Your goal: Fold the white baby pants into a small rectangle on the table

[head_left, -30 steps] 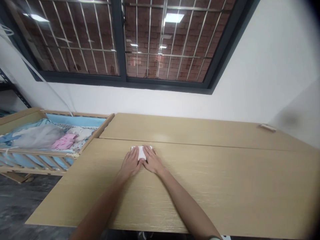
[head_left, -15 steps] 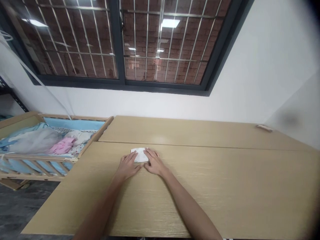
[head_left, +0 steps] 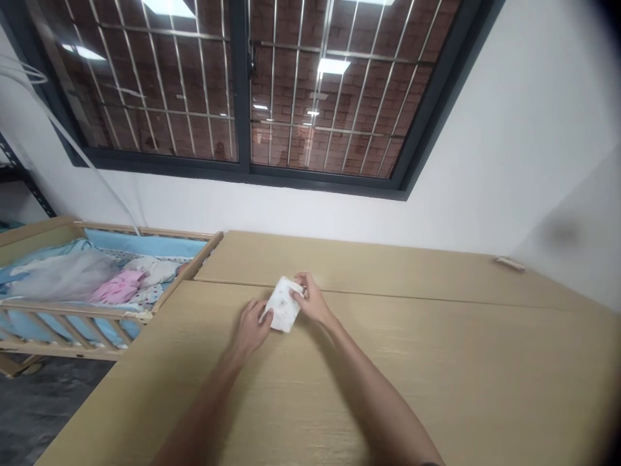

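Observation:
A small folded white cloth [head_left: 284, 305] with a faint spotted print is held up at a tilt over the wooden table [head_left: 412, 362]. My left hand [head_left: 252, 329] grips its lower left edge, thumb on the near face. At the upper right corner, my right hand [head_left: 311, 299] pinches the cloth between thumb and fingers. The fingertips behind the cloth are partly hidden.
To the left stands a wooden crib [head_left: 82, 314] with blue lining, holding a pink cloth [head_left: 119, 287] and white bedding. A seam crosses the tabletop near the wall. A small flat object [head_left: 509, 263] lies at the back right. A barred window [head_left: 320, 97] is above.
The white cloth was lying flat under both hands; now it is lifted and turned, with a hand gripping each side. My right hand has moved slightly up and right. The view has shifted a little.

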A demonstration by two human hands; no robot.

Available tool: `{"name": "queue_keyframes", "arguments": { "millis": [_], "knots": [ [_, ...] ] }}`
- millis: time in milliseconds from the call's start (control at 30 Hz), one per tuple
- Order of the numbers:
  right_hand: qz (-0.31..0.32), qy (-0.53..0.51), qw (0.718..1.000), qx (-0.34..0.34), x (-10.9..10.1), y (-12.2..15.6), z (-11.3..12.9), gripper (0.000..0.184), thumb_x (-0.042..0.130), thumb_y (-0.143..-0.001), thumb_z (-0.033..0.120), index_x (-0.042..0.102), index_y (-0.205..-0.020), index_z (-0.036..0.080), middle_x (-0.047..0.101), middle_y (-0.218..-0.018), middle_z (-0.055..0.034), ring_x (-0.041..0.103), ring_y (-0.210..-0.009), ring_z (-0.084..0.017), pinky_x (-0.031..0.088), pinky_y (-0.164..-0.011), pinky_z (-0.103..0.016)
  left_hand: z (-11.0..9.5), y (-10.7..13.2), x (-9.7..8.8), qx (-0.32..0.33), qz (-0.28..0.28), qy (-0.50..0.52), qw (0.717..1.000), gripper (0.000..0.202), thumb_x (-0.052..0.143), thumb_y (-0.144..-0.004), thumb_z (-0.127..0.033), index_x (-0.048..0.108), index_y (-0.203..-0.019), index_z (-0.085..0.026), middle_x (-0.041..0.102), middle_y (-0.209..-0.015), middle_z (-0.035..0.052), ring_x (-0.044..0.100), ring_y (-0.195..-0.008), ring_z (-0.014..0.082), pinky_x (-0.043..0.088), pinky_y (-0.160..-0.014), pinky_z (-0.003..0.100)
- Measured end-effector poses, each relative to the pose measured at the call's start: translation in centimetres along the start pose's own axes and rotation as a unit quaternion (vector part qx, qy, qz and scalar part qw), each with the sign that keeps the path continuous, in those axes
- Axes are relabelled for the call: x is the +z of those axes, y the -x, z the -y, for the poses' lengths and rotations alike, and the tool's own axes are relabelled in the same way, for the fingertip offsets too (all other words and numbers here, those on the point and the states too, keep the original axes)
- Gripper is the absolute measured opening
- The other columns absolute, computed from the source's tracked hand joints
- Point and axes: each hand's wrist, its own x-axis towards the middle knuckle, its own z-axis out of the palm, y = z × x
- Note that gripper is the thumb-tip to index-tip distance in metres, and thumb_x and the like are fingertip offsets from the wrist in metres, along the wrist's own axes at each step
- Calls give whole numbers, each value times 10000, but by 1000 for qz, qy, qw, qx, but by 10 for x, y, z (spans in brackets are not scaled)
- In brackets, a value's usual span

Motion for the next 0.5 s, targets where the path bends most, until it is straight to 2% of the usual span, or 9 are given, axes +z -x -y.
{"name": "queue_keyframes", "arguments": {
  "millis": [100,167,267,400,500],
  "knots": [
    [26,-42,998,42,1,-14,-6,451,640,-828,367,498,-1226,207,628,-911,-14,609,-798,-185,495,-719,-303,-5,5,8,-35,7,22,999,324,441,-980,-357,534,-1236,-182,701,-921,54,665,-761,193,506,-694,297],
    [38,-26,996,77,6,-18,-16,425,690,-786,367,538,-1149,207,619,-861,3,595,-763,-175,489,-682,-287,-7,9,14,-54,15,13,998,355,480,-965,-333,484,-1282,-175,700,-851,30,664,-721,187,486,-668,285],
    [44,-2,993,110,16,-17,-37,379,727,-759,345,567,-1071,201,633,-864,0,594,-753,-170,494,-678,-290,-9,15,19,-70,32,-24,997,328,538,-938,-310,500,-1242,-191,694,-801,21,670,-743,211,466,-682,300],
    [57,39,992,103,26,-12,-51,339,701,-808,344,584,-1078,175,665,-994,-52,632,-895,-200,524,-817,-348,-12,16,18,-65,45,-85,993,196,522,-951,-314,580,-1101,-201,694,-903,79,663,-874,262,474,-800,367],
    [61,105,992,43,23,-6,-38,391,611,-902,340,564,-1242,153,631,-1238,-136,602,-1142,-241,477,-1007,-419,-20,20,18,-41,39,-117,992,247,469,-977,-325,609,-1127,-188,659,-1116,147,604,-1088,314,458,-937,441]
  ]
}}
